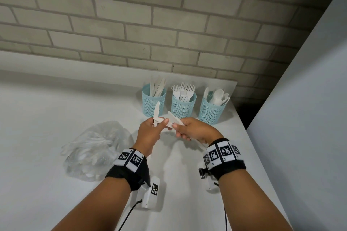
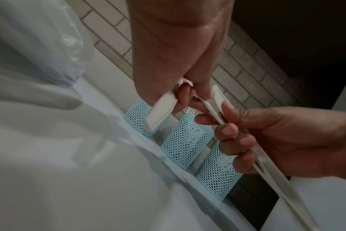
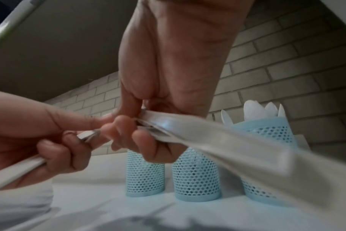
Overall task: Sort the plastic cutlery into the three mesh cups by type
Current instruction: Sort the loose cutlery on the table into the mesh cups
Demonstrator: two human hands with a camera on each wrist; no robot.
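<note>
Separating knives between both hands, near the cups.
Left hand (image 1: 149, 131) pinches a knife (image 1: 156, 111); right hand (image 1: 195, 130) grips several. Next, probably: far-left cup (image 1: 150, 107), blades up.

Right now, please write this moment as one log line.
left hand: holds knife | right hand: holds cutlery | cups: knives, forks, spoons | bag: on table

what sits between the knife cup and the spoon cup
The fork cup, holding forks tines up, stands between the knife cup and the spoon cup; the head view shows it best.
</note>
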